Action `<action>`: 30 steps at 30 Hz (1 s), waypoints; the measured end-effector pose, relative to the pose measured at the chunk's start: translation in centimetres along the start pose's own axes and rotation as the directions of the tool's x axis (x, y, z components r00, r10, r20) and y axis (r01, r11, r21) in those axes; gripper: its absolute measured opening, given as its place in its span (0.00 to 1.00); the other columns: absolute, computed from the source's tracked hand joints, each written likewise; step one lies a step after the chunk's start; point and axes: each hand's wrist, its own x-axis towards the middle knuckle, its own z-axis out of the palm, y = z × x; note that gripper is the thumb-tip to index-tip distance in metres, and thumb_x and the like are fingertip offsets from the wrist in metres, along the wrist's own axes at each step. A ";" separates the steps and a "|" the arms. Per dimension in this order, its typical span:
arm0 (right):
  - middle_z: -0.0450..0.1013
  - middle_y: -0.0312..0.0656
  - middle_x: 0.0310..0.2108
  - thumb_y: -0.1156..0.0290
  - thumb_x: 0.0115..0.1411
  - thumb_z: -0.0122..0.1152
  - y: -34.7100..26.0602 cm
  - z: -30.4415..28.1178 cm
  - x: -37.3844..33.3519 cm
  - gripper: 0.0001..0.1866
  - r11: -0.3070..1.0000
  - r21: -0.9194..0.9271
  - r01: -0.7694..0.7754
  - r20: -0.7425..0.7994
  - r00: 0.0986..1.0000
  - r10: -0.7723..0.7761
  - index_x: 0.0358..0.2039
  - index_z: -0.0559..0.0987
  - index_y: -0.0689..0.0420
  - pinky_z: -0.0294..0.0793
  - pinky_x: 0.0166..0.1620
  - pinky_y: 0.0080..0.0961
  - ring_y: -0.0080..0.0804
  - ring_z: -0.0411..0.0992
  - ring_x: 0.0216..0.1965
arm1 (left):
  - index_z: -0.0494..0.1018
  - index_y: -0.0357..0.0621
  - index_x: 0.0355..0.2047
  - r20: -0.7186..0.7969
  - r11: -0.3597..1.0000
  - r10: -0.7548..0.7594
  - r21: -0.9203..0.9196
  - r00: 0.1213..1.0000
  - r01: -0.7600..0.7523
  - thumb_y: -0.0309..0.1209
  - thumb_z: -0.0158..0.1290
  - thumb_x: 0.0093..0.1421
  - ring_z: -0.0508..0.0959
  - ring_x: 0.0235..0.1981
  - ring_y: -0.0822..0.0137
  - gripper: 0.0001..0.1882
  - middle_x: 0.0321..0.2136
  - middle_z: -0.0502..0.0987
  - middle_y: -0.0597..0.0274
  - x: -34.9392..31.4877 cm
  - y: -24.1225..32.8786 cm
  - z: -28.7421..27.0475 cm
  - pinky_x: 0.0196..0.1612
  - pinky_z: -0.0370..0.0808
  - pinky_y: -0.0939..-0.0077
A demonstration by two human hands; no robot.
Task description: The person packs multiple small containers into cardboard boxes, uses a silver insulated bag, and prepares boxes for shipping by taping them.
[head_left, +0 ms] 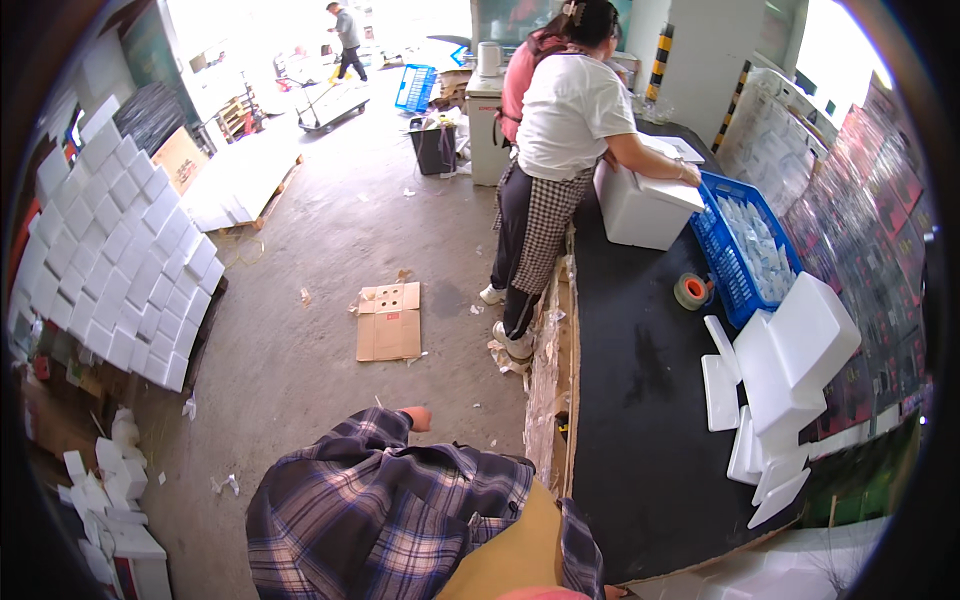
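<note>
My left hand (418,419) shows past the plaid sleeve, over the concrete floor; its fingers are too small and blurred to read. A flattened cardboard box (390,335) lies on the floor ahead of it. Of my right hand (614,592) only a sliver appears at the lower edge, beside the near end of the black-topped table (630,420); its fingers are hidden. On the table stand a white foam box (640,212), a blue crate (722,245) with clear bags inside, and a tape roll (691,291). White foam boxes and lids (775,375) are piled at its right.
A co-worker in a white shirt (570,120) leans over the foam box, hands on it; someone in pink is partly hidden behind. White boxes (110,260) are stacked at left. A black bin (433,146), a flat cart (333,106) and another person (346,40) are farther off.
</note>
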 end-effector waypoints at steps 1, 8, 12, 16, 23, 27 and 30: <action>0.68 0.66 0.59 0.52 0.76 0.34 0.5 -0.4 0.2 0.33 1.000 0.005 -0.020 0.014 1.000 0.020 0.59 0.71 0.71 0.64 0.63 0.47 0.62 0.66 0.62 | 0.76 0.37 0.48 -0.100 0.997 -0.050 -0.057 0.994 0.045 0.45 0.55 0.58 0.81 0.48 0.42 0.26 0.43 0.82 0.40 1.1 0.6 -1.0 0.50 0.77 0.48; 0.69 0.69 0.58 0.51 0.77 0.27 4.1 2.5 5.5 0.37 0.979 0.048 -0.199 0.101 0.976 0.194 0.58 0.71 0.75 0.67 0.61 0.46 0.63 0.69 0.58 | 0.66 0.39 0.56 -0.605 0.968 -0.091 -0.240 0.791 -0.072 0.46 0.52 0.64 0.75 0.53 0.37 0.28 0.51 0.77 0.39 11.1 13.3 -13.8 0.55 0.73 0.45; 0.71 0.66 0.56 0.48 0.77 0.23 1.6 3.6 5.5 0.39 0.944 0.054 -0.325 0.109 0.942 0.318 0.56 0.72 0.74 0.68 0.60 0.49 0.63 0.70 0.57 | 0.66 0.40 0.60 -0.833 0.946 0.062 -0.126 0.549 -0.297 0.42 0.52 0.65 0.67 0.63 0.43 0.28 0.62 0.69 0.46 15.6 24.0 -20.5 0.63 0.65 0.50; 0.72 0.63 0.56 0.45 0.76 0.21 -2.3 3.4 3.0 0.41 0.947 -0.039 -0.319 0.110 0.941 0.321 0.56 0.73 0.72 0.70 0.58 0.49 0.62 0.71 0.56 | 0.64 0.42 0.64 -0.894 0.955 0.162 0.034 0.417 -0.296 0.41 0.52 0.65 0.56 0.71 0.47 0.30 0.68 0.61 0.48 18.5 31.7 -22.4 0.71 0.51 0.47; 0.74 0.63 0.54 0.51 0.76 0.34 -9.5 -2.0 -0.6 0.33 0.943 -0.022 -0.333 -0.016 0.943 0.332 0.53 0.77 0.69 0.71 0.60 0.44 0.60 0.73 0.54 | 0.63 0.43 0.65 -0.864 0.937 0.297 0.184 0.406 -0.296 0.39 0.50 0.66 0.53 0.72 0.48 0.29 0.68 0.59 0.52 19.0 35.7 -19.5 0.73 0.46 0.47; 0.77 0.61 0.50 0.43 0.75 0.22 -7.2 -0.6 0.7 0.42 0.933 -0.125 -0.337 -0.032 0.941 0.336 0.53 0.77 0.69 0.75 0.54 0.51 0.61 0.75 0.50 | 0.63 0.44 0.65 -0.843 0.936 0.312 0.196 0.437 -0.291 0.38 0.50 0.65 0.53 0.72 0.48 0.29 0.69 0.59 0.52 19.0 35.9 -19.4 0.73 0.45 0.47; 0.78 0.61 0.48 0.44 0.76 0.23 -5.6 1.5 1.9 0.41 0.912 -0.195 -0.361 -0.082 0.932 0.352 0.51 0.78 0.69 0.76 0.53 0.50 0.61 0.76 0.48 | 0.63 0.44 0.65 -0.840 0.942 0.303 0.191 0.451 -0.277 0.38 0.50 0.65 0.53 0.72 0.49 0.29 0.69 0.59 0.53 18.9 35.8 -19.7 0.73 0.45 0.47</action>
